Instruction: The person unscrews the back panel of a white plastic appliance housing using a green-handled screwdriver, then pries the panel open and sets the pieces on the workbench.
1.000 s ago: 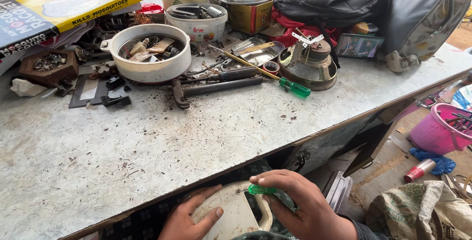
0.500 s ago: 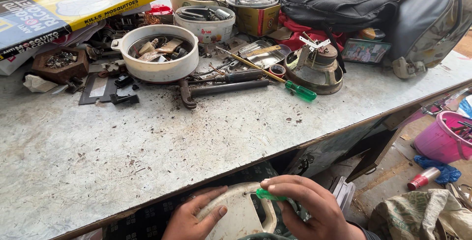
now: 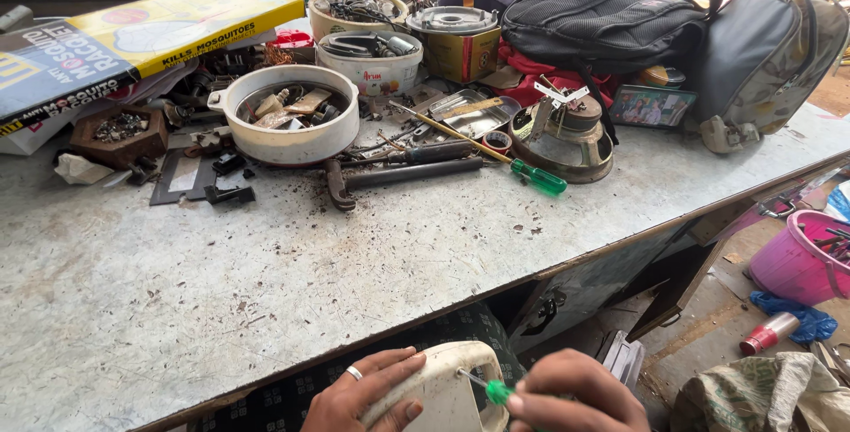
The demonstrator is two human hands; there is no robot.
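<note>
A grey metal-topped workbench [image 3: 266, 290] fills most of the view, scratched and dusted with dark grit, with an earthen floor dropping away at the right.

At the far left lies a long yellow and dark carton [image 3: 133, 34], and just near of it a small wooden tray of scrap [image 3: 119, 135]. Next along stands a white round pot [image 3: 288, 122] full of loose parts, with two more white bowls behind it. Near of the pot a dark wrench [image 3: 390, 175] lies flat, and a second screwdriver with a green handle [image 3: 496, 153] rests slantwise beside a round metal speaker-like part [image 3: 567, 144]. Black and grey backpacks [image 3: 673, 34] crowd the far right of the bench; a pink bucket [image 3: 801, 259] sits on the floor.

At the near edge, below the bench lip, the left hand [image 3: 363, 392], a ring on one finger, wraps its fingers over a cream plastic housing with a loop handle [image 3: 443, 388] and steadies it. The right hand [image 3: 575, 397] pinches a small green-handled screwdriver [image 3: 482, 385] between fingertips, its tip set against the housing's handle.

Judging by this, the work looks to be at the screw stage: the housing appears closed and whole, with no screw or cover visibly taken off it, so most of the job seems left to do.
</note>
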